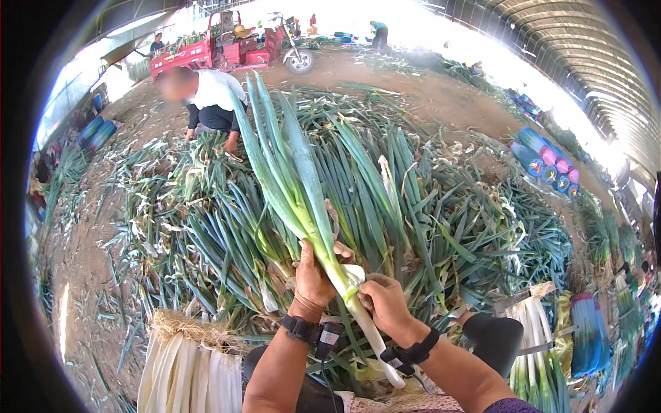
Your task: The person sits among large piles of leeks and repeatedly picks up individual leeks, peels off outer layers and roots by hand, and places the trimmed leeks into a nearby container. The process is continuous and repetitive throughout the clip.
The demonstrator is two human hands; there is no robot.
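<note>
Long leek with a white shaft and broad blue-green leaves [318, 230] lies slantwise in our hands above a broad heap of loose green leeks and withered leaves [420, 227], leaves pointing away, pale lower end toward us. At far left we see a bundle of thick white leeks tipped with straw-coloured roots [186, 375], and, well beyond it, a red metal cargo tricycle [196, 55] and a co-worker in a white top [220, 89] crouching by the heap. Our bare left hand [313, 279], a black band [301, 329] at its wrist, wraps round the shaft just below the fanning leaves, thumb on the near side. It looks a good hold: the shaft seems firm, light for its length and perhaps slick, while the leaves alone would probably bend or tear. Just to the right, a loose white flap of skin [353, 275] stands off the shaft, likely soft and fragile. Our bare right hand [389, 303], also banded in black, has its fingers curled in, thumb and forefinger close together against the shaft beside that flap; whether they pinch any skin we cannot tell. Farther right we have another bundle of white-and-green leeks [537, 337] and, beyond it, a pile of blue and pink wrapped bundles [551, 165]
</note>
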